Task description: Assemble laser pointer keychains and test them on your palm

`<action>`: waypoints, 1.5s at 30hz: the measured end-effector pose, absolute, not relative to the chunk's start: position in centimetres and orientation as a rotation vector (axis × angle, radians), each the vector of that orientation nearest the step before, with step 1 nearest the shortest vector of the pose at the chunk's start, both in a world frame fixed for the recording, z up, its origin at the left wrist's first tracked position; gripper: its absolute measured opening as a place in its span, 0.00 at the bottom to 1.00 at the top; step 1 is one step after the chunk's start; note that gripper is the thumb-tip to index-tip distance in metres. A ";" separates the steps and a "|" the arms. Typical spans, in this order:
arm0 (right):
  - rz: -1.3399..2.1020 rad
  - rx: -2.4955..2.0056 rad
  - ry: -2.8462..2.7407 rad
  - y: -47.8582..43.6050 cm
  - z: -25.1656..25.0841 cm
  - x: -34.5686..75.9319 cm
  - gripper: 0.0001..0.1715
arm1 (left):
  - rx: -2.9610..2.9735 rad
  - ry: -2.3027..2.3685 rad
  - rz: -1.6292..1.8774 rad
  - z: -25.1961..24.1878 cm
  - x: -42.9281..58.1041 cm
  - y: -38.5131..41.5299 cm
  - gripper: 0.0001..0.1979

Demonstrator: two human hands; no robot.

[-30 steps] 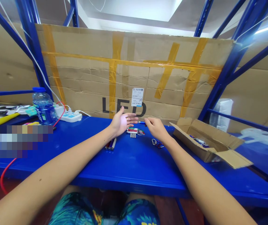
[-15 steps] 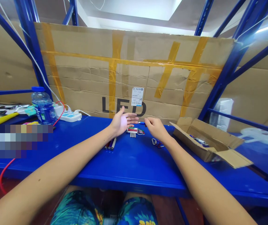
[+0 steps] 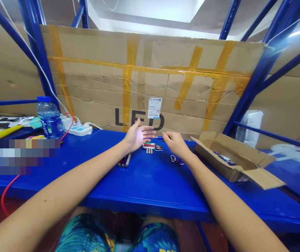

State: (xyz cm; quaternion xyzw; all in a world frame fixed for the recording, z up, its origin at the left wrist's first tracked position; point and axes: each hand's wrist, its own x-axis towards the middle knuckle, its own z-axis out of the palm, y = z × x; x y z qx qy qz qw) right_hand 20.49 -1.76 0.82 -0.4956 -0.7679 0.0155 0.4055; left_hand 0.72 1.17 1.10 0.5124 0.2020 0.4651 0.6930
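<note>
My right hand [image 3: 175, 142] is closed around a small blue flashlight [image 3: 159, 138], its front end pointing left. My left hand [image 3: 136, 136] is held open, palm facing the flashlight, with a bright whitish-purple spot of light on the palm. Below and between the hands lies a group of red, green and silver flashlights [image 3: 153, 146]. Beside them sit several small silver button cells [image 3: 149, 151] in rows. Under my left wrist are several slim tubes [image 3: 124, 161], dark and silver. Near my right wrist lie small carabiner clips [image 3: 177, 160].
An open cardboard box [image 3: 228, 172] with a few items inside stands at the right. At the left are a blue-capped bottle [image 3: 49, 119], a white power strip [image 3: 79, 130] and a red cable [image 3: 6, 190]. A large taped cardboard sheet [image 3: 100, 84] closes off the back of the blue table [image 3: 150, 190].
The view has shifted very slightly. Both hands and the flashlight keep nearly the same pose, and the light still falls on my left palm.
</note>
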 end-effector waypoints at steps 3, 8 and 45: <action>0.040 -1.259 -1.934 -1.7 0.8 20.6 0.22 | 1.149 0.458 1.031 1.1 0.7 1.2 0.35; 0.078 -1.247 -1.942 -1.7 0.9 20.7 0.22 | 1.162 0.457 1.028 1.0 0.8 1.2 0.35; 0.069 -1.275 -1.936 -2.0 0.9 20.3 0.24 | 1.197 0.445 0.990 0.6 0.8 1.5 0.35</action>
